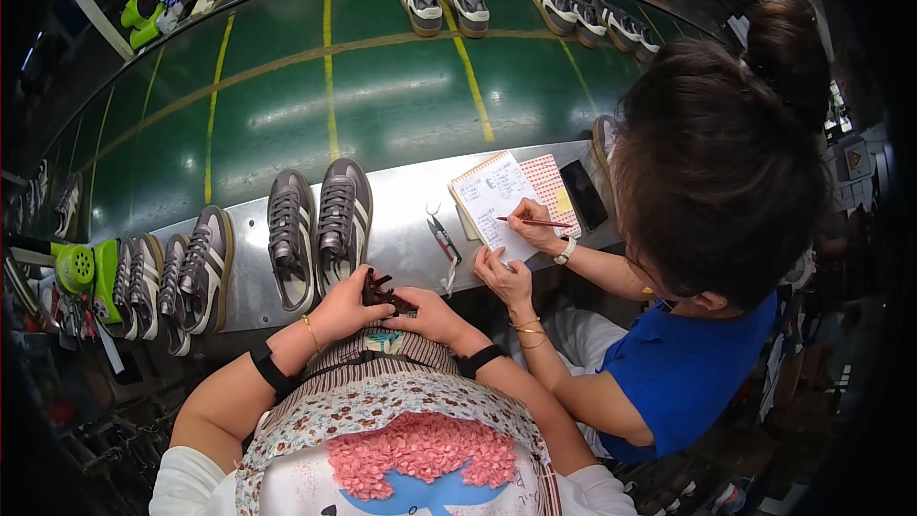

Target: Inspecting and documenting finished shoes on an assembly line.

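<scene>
Close to my waist, my left hand [346,310] is closed around a small dark brown bundle [384,292] with thin ends sticking up; its exact kind is not clear. The fingers of my right hand [427,317] close on the other side of the same bundle. Just beyond my left hand, a pair of grey sneakers with white stripes stands on the metal ledge: a left shoe [291,234] and a right shoe [343,220], both laced.
More striped sneakers [202,268] stand left, beside a green device [81,272]. Snips [443,237] lie on the metal ledge. At right, a person in blue [669,363] writes in a notebook [497,196] near a black phone [583,193]. Shoes [444,8] sit on the green belt [392,96].
</scene>
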A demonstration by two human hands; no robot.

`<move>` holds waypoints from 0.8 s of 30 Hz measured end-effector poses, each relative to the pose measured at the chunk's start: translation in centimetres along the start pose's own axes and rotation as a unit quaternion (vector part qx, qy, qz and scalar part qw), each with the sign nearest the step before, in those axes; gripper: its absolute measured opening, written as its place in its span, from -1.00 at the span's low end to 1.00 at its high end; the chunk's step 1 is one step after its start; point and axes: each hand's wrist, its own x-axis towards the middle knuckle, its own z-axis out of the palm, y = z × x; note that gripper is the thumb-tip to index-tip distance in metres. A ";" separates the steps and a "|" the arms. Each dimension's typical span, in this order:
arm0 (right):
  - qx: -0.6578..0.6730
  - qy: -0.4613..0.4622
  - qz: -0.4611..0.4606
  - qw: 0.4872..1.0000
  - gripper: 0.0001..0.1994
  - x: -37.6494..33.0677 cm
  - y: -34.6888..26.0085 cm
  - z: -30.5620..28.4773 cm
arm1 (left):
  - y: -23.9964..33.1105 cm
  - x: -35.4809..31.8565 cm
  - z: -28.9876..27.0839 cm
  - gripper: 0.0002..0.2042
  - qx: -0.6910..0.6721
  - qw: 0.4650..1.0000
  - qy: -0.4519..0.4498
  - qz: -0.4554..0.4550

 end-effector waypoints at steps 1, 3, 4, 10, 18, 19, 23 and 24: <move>-0.007 0.005 -0.009 1.000 -0.63 0.0 0.1 0.0 | -0.1 0.1 0.0 -0.49 0.002 1.000 0.001 -0.004; -0.014 0.003 -0.007 1.000 -0.62 -0.1 0.2 0.0 | -0.3 0.0 -0.1 -0.44 0.005 1.000 -0.014 -0.009; -0.020 0.003 -0.005 1.000 -0.61 -0.1 0.2 0.0 | -0.3 0.0 -0.1 -0.44 0.005 1.000 -0.014 -0.010; -0.035 0.008 -0.018 0.999 -0.69 0.1 0.5 0.0 | -0.3 -0.1 0.0 -0.27 -0.002 1.000 -0.008 0.018; -0.069 0.034 -0.041 0.996 -0.73 0.4 1.1 0.2 | 0.1 0.4 -0.1 -0.12 0.058 0.998 -0.030 -0.022; -0.077 0.044 -0.046 0.995 -0.73 0.4 1.1 0.2 | 0.1 0.4 0.0 -0.12 0.052 0.998 -0.028 -0.016; -0.069 0.043 -0.049 0.995 -0.74 0.4 1.3 0.5 | -0.2 0.1 0.2 -0.14 0.074 0.997 -0.005 -0.016; -0.078 0.050 -0.055 0.994 -0.74 0.5 1.4 0.5 | -0.2 0.1 0.4 -0.16 0.091 0.996 0.019 -0.002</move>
